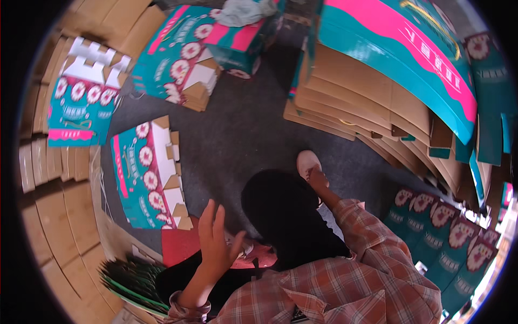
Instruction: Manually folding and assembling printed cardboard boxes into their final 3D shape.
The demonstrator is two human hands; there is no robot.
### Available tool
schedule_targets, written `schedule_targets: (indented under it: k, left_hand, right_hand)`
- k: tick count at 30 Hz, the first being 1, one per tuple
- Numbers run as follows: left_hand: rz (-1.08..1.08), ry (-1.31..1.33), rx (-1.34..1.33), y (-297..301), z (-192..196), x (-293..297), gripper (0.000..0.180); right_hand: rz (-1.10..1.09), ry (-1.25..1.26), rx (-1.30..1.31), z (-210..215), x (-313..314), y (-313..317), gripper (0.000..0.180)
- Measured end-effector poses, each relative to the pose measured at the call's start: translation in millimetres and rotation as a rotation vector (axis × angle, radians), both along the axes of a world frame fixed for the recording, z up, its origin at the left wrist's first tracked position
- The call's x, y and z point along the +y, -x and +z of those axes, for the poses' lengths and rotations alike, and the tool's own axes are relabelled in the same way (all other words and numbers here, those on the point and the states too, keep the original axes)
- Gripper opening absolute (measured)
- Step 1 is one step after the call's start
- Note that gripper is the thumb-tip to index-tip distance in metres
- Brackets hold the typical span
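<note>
My left hand (215,240) is raised beside my knee, its fingers spread and nothing in them. A flattened teal carton (129,175) with pink and white print lies on the floor just beyond it, white and brown flaps facing right. My right hand (317,181) reaches down past the far side of my black-clad knee (278,210), close to my pale pink shoe (308,161). Its fingers are mostly hidden, so whether it grips anything does not show.
Stacked flat cartons (356,86) rise at the upper right. Other teal cartons (175,59) lie at the upper left, one bearing a grey cloth (243,12). Brown boxes (59,216) line the left. Printed cartons (440,232) stand in a row at the lower right.
</note>
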State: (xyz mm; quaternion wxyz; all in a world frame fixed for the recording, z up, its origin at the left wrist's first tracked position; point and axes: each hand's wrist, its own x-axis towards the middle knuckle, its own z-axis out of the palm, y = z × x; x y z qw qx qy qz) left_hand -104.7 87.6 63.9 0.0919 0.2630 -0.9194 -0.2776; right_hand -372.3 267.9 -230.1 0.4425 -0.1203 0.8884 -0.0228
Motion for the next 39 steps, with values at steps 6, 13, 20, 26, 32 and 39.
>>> schedule_targets:
  k: [6,13,20,26,32,39]
  left_hand:
    - [0.055,0.048,-0.034,-19,25,30,0.075]
    - [0.034,0.219,-0.036,-32,35,47,0.07]
    - [-0.047,0.181,-0.233,-57,26,63,0.06]
    - [-0.092,0.066,-0.503,-86,22,71,0.051]
    - [0.257,0.178,0.276,-145,119,61,0.046]
    - [0.985,0.152,0.245,-300,-32,-2,0.025]
  right_hand:
    - [-0.068,0.067,-0.071,7,12,12,0.071]
    - [0.062,0.361,-0.232,52,36,3,0.062]
    - [0.187,0.66,-0.305,95,51,7,0.053]
    - [0.346,0.967,-0.233,163,7,40,0.047]
    - [0.174,1.136,-0.215,319,-57,9,0.039]
    - [0.823,1.195,-0.112,409,-89,-92,0.034]
